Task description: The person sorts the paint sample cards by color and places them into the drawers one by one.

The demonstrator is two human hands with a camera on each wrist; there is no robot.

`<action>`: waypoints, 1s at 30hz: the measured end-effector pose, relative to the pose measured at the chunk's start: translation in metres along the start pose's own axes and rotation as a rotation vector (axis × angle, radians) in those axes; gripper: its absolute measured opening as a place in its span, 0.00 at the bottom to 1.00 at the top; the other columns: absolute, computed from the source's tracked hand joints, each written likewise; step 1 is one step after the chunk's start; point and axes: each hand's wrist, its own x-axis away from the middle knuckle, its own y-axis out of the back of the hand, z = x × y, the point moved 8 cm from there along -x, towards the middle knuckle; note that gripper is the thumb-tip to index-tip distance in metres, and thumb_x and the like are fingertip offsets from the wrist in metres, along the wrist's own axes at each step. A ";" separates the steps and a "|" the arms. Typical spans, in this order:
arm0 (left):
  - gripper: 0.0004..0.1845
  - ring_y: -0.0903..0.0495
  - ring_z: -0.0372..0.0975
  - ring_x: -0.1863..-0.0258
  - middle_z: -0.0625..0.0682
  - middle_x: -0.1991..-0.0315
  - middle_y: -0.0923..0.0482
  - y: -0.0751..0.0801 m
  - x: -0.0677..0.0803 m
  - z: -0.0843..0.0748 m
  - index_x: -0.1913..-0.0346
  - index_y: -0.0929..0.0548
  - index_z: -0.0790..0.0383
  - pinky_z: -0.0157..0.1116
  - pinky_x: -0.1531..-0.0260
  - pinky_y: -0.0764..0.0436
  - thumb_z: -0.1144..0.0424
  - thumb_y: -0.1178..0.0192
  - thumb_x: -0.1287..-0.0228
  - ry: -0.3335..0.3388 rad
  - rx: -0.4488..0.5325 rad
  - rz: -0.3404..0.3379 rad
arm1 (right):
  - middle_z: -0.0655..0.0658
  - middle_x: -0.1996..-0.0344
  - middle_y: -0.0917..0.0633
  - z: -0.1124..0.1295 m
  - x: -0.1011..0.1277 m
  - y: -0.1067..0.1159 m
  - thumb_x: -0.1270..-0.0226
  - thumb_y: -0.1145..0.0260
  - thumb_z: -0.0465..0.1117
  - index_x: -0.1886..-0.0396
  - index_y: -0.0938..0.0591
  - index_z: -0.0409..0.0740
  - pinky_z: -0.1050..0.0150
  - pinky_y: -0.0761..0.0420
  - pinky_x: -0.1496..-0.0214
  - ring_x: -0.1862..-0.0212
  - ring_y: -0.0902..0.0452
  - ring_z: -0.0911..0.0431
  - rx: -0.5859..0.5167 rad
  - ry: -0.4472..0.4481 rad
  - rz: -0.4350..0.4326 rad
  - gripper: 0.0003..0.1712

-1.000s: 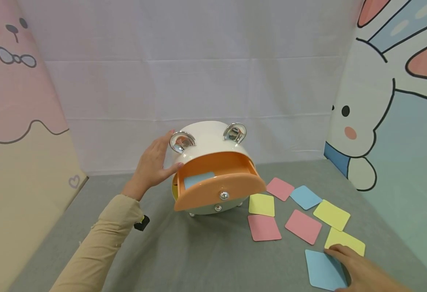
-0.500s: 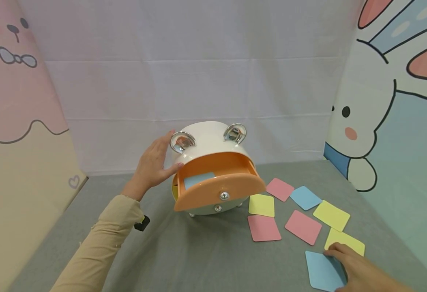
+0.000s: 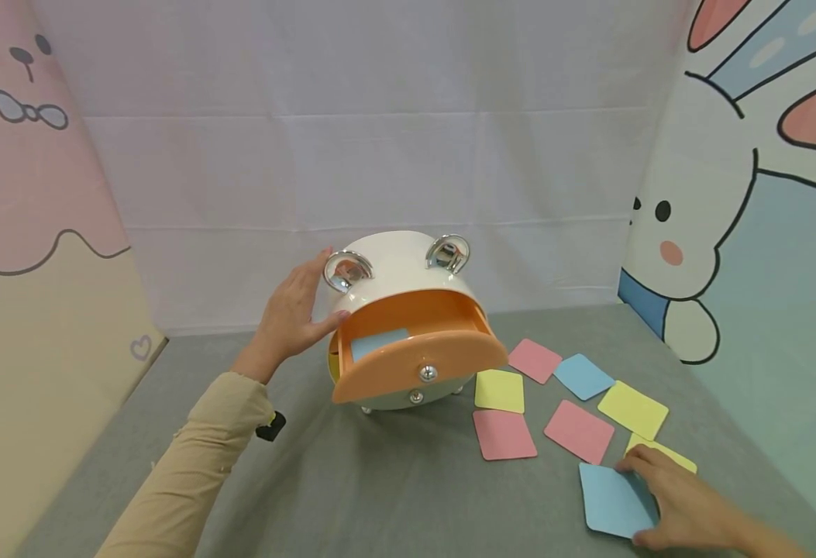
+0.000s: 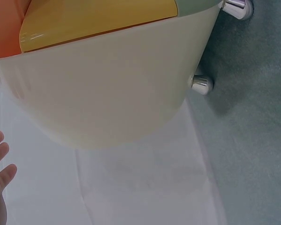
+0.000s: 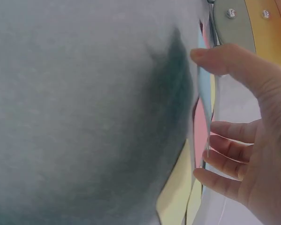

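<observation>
A round white desktop drawer box point(image 3: 397, 260) with two silver ring-shaped ears stands mid-table. Its orange top drawer point(image 3: 394, 376) is pulled out, and a light blue card point(image 3: 380, 342) lies inside. My left hand point(image 3: 292, 318) rests on the box's left side, fingers extended up the wall and thumb near the drawer opening. At the lower right, my right hand point(image 3: 686, 500) pinches a blue card point(image 3: 610, 500) by its edges between thumb and fingers. The right wrist view shows this blue card point(image 5: 204, 89) edge-on, raised over the grey cloth.
Pink cards point(image 3: 578, 431), yellow cards point(image 3: 634, 409) and another blue card point(image 3: 584, 377) lie spread right of the box. Part of a yellow card point(image 3: 666, 452) shows behind my right hand. A white cloth backdrop point(image 3: 380, 155) and printed side panels point(image 3: 749, 271) enclose the grey table.
My right hand has moved slightly up in the view with the blue card, which now overlaps more of the yellow card behind it. The left hand and the box stay put.
</observation>
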 end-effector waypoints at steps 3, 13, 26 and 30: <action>0.48 0.36 0.52 0.41 0.60 0.36 0.38 0.000 0.000 0.000 0.29 0.52 0.61 0.51 0.43 0.36 0.29 0.63 0.43 -0.002 -0.001 -0.001 | 0.53 0.62 0.31 0.005 -0.005 0.013 0.69 0.26 0.65 0.57 0.24 0.45 0.68 0.25 0.67 0.63 0.35 0.64 0.021 0.027 -0.041 0.41; 0.48 0.36 0.53 0.41 0.61 0.37 0.38 0.000 0.000 0.001 0.29 0.52 0.60 0.51 0.43 0.36 0.28 0.63 0.44 -0.004 -0.011 0.006 | 0.55 0.61 0.31 0.033 -0.021 0.087 0.79 0.20 0.49 0.59 0.24 0.42 0.68 0.28 0.69 0.62 0.35 0.65 0.080 0.243 -0.373 0.40; 0.49 0.35 0.53 0.42 0.62 0.38 0.37 -0.001 -0.002 -0.002 0.29 0.52 0.61 0.51 0.44 0.35 0.28 0.63 0.44 -0.018 -0.012 -0.002 | 0.48 0.57 0.29 0.083 -0.059 0.175 0.75 0.21 0.47 0.54 0.25 0.37 0.63 0.25 0.68 0.60 0.34 0.59 0.160 0.380 -0.454 0.42; 0.49 0.35 0.53 0.42 0.61 0.37 0.38 -0.002 -0.002 -0.003 0.29 0.51 0.61 0.51 0.44 0.35 0.28 0.63 0.44 -0.014 -0.006 -0.002 | 0.45 0.56 0.29 0.098 -0.068 0.196 0.73 0.21 0.45 0.52 0.26 0.36 0.61 0.25 0.67 0.59 0.33 0.56 0.134 0.412 -0.486 0.42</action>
